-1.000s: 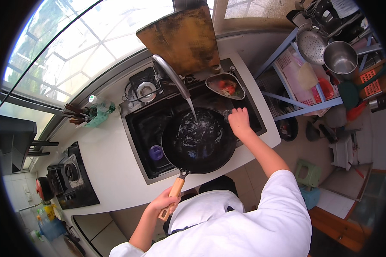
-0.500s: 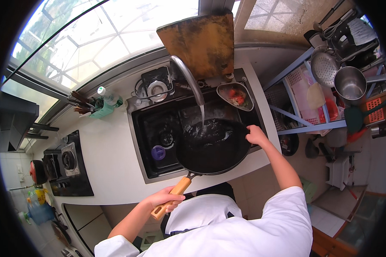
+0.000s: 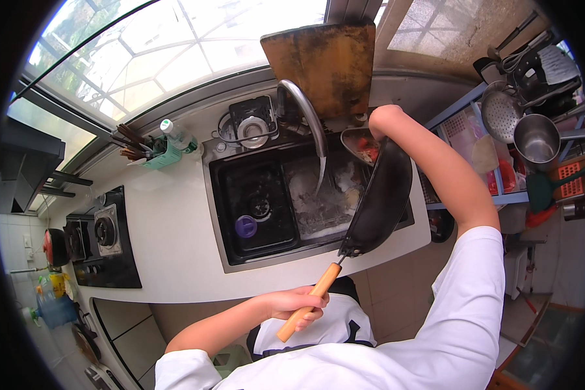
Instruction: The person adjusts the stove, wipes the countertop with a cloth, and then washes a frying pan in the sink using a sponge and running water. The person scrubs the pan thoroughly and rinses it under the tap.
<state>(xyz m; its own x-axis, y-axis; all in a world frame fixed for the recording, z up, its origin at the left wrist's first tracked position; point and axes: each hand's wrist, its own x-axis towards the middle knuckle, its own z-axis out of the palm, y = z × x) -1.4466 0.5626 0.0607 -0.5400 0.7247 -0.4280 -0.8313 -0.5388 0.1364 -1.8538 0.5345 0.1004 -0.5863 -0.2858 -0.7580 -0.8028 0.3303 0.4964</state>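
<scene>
A black wok (image 3: 385, 198) is tipped on its side over the right part of the sink (image 3: 225, 250), its dark underside facing right. My left hand (image 3: 299, 303) is closed round its wooden handle (image 3: 311, 303), in front of the counter. My right hand (image 3: 385, 119) is bent over at the wok's far rim and closed on it, the fingertips mostly hidden. Water runs from the curved faucet (image 3: 309, 120) into the right basin, where foamy water (image 3: 315, 218) lies. A strainer with red scraps (image 3: 357, 144) sits at the sink's back right corner, partly covered by the wok.
A purple round piece (image 3: 246, 226) lies in the left basin. A wooden cutting board (image 3: 325, 65) leans behind the faucet. Left along the counter (image 3: 175, 227) are a chopstick holder (image 3: 162, 156), a bottle (image 3: 179, 135) and a gas stove (image 3: 107, 237). Pots hang by a blue rack (image 3: 458, 107) at right.
The wok has turned from lying level under the stream to standing tilted on its side, further right. My right hand has gone up and away with its rim; foamy water shows in the basin.
</scene>
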